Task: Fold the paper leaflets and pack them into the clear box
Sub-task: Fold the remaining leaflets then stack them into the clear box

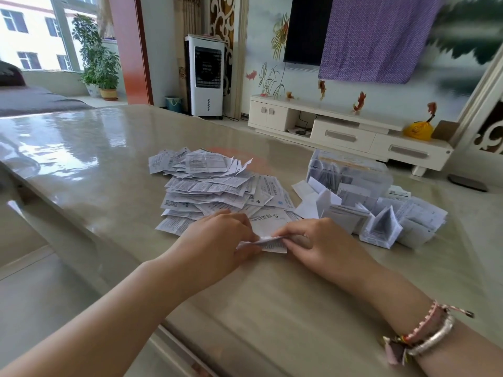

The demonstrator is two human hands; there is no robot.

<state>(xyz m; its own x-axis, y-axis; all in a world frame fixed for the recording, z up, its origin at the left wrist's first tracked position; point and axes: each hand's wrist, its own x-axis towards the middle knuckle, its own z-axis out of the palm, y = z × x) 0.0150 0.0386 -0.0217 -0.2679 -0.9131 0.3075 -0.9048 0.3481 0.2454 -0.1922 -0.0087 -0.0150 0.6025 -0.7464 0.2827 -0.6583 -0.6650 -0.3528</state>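
Leaflet print too small and blurred to read. Left hand and right hand each pinch one end of it, grip closed on paper, low over the worktop. Unfolded pile just behind; folded stack right, against the clear box. Bare worktop left and near edge.

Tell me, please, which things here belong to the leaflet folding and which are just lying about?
Job: leaflet being folded, left hand, right hand, unfolded pile, folded leaflets, clear box.
Lying about: air cooler, yellow bag, potted plant, bin.
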